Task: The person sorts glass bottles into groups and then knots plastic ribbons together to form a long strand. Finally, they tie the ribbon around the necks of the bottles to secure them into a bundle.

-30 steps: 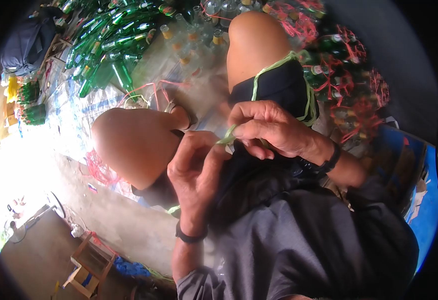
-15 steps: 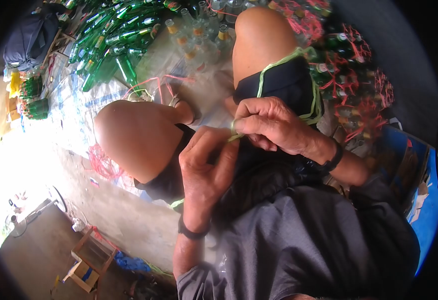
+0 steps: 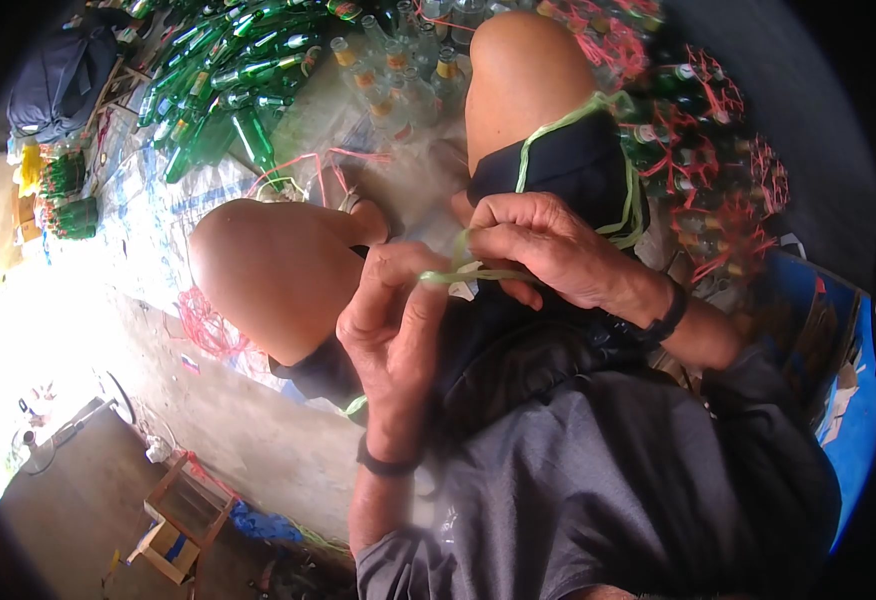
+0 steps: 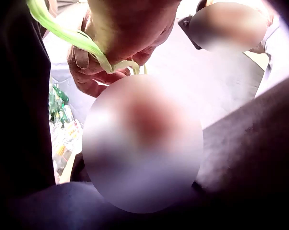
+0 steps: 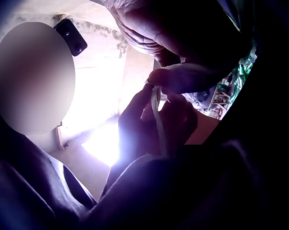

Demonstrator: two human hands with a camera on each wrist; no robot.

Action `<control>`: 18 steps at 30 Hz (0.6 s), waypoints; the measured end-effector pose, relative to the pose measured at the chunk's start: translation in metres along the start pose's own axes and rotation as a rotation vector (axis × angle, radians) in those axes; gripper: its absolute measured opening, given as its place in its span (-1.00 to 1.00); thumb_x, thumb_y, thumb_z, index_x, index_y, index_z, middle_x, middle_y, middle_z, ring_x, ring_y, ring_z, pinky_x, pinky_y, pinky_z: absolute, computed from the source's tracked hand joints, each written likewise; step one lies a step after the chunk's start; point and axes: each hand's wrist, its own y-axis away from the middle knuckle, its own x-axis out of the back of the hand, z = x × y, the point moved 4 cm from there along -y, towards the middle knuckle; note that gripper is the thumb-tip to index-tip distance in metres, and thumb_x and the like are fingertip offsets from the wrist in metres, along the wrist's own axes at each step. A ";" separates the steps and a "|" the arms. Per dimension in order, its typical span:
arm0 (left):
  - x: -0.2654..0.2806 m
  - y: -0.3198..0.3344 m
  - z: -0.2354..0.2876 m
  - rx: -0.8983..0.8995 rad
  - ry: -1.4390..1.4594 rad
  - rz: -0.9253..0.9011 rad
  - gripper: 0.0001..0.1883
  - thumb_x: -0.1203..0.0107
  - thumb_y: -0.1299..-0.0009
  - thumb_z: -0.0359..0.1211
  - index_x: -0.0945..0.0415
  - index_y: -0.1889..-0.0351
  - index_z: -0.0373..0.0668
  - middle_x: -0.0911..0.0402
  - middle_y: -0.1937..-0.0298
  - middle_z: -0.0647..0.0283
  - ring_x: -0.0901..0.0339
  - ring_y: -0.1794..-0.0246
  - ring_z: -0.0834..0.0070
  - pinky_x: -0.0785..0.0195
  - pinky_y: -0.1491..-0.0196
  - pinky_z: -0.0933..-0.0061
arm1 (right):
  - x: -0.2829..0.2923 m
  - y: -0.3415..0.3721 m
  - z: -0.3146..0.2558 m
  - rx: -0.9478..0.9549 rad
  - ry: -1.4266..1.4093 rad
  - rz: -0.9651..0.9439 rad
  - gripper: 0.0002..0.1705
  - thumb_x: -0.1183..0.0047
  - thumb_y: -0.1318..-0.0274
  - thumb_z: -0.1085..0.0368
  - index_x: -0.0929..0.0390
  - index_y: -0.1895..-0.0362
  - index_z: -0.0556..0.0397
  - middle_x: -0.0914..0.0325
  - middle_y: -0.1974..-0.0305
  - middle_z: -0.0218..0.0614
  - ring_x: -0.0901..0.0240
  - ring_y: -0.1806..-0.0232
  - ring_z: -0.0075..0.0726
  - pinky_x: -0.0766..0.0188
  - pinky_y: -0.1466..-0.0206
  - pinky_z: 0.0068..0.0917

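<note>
Above the lap, my left hand pinches a light green plastic strand between thumb and forefinger. Just to its right, my right hand grips the same strand with bent fingers, and a short length spans the two hands. More green strand lies over the thigh at the right. In the left wrist view the green strand runs along a hand to its fingertips. The right wrist view is dark; a pale strand hangs by the fingers there.
Green bottles lie piled at the upper left, with clear bottles upright beside them. Bottles wrapped in red strands stand at the right. A wooden frame is at the lower left, a dark bag at the upper left.
The left hand first moved close to the right hand, then drew back to the left, with a longer piece of strand now stretched between them. The right hand has shifted only slightly.
</note>
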 end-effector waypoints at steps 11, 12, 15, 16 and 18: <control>0.006 0.000 -0.006 0.140 0.070 -0.226 -0.94 -0.09 -0.28 -0.53 -0.51 0.30 -0.27 -0.47 0.08 0.25 -0.37 0.04 0.51 -0.20 -0.12 0.50 | 0.004 -0.002 -0.001 0.059 0.114 0.079 -0.76 -0.01 -0.42 0.25 -0.50 0.38 0.03 -0.34 0.61 -0.56 -0.22 0.72 -0.71 -0.14 0.67 -0.66; 0.005 0.000 -0.005 0.113 0.080 -0.273 -0.94 -0.10 -0.25 -0.52 -0.49 0.32 -0.27 -0.47 0.08 0.25 -0.36 0.02 0.50 -0.18 -0.16 0.49 | 0.004 -0.002 0.000 0.058 0.114 0.080 -0.76 -0.01 -0.42 0.25 -0.50 0.38 0.03 -0.34 0.61 -0.56 -0.22 0.72 -0.71 -0.14 0.67 -0.66; 0.001 0.001 0.002 0.151 0.118 -0.225 -0.90 -0.13 -0.18 -0.44 -0.44 0.40 -0.25 -0.45 0.08 0.24 -0.35 0.02 0.45 -0.18 -0.17 0.43 | 0.006 -0.004 0.003 0.052 0.125 0.075 -0.76 -0.01 -0.41 0.25 -0.50 0.38 0.02 -0.33 0.62 -0.58 -0.21 0.71 -0.73 -0.13 0.67 -0.67; 0.002 0.001 0.001 0.161 0.155 -0.188 -0.87 -0.13 -0.16 -0.40 -0.42 0.44 -0.24 -0.45 0.10 0.22 -0.34 0.05 0.43 -0.19 -0.15 0.41 | 0.006 -0.004 0.003 0.060 0.133 0.073 -0.76 -0.01 -0.42 0.26 -0.50 0.38 0.01 -0.32 0.63 -0.59 -0.21 0.72 -0.73 -0.12 0.67 -0.68; 0.004 0.004 0.002 0.168 0.218 -0.188 -0.87 -0.14 -0.15 -0.40 -0.42 0.44 -0.23 -0.45 0.11 0.20 -0.36 0.03 0.39 -0.21 -0.20 0.34 | 0.006 -0.004 0.002 0.067 0.141 0.071 -0.76 -0.01 -0.42 0.26 -0.50 0.38 0.01 -0.32 0.64 -0.60 -0.21 0.72 -0.74 -0.11 0.67 -0.69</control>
